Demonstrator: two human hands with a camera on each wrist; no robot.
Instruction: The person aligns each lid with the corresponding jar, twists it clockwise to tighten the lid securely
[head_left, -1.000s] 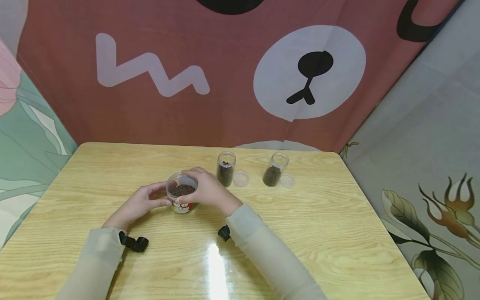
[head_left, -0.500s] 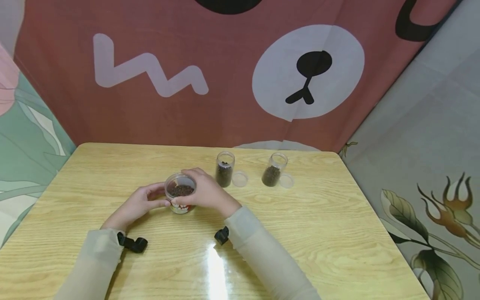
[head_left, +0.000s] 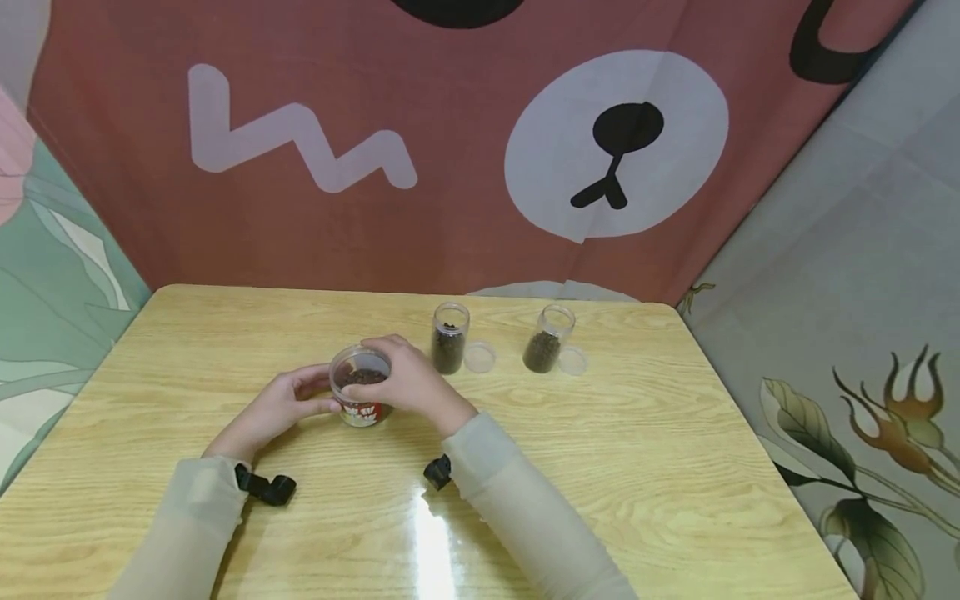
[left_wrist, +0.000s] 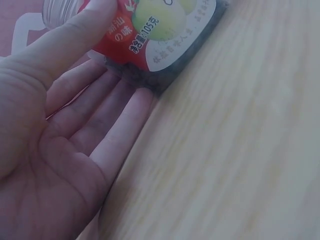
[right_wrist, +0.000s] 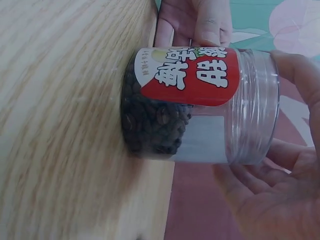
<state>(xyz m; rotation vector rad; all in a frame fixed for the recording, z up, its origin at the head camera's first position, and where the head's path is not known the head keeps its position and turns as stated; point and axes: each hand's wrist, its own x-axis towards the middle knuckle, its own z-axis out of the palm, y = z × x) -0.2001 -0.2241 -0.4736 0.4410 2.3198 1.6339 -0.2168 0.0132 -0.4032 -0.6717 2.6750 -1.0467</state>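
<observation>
A clear wide-mouthed jar with a red and white label stands upright, lidless, on the wooden table. Dark brown coffee beans fill its lower part. My left hand holds its left side; in the left wrist view the thumb lies on the label and the other fingers reach behind and low along the jar. With my right hand I grip the jar's upper part from the right, thumb near the front of the rim and fingers on the far side. Some right fingers are hidden in the head view.
Behind and to the right stand two narrower open jars, the nearer and the farther, both holding dark contents. A clear round lid and another lid lie beside them. A red patterned cloth hangs behind the table.
The right thumb has shifted slightly at the jar's rim, and more of the red label shows. The right wrist has moved a little left. The left hand stays put.
</observation>
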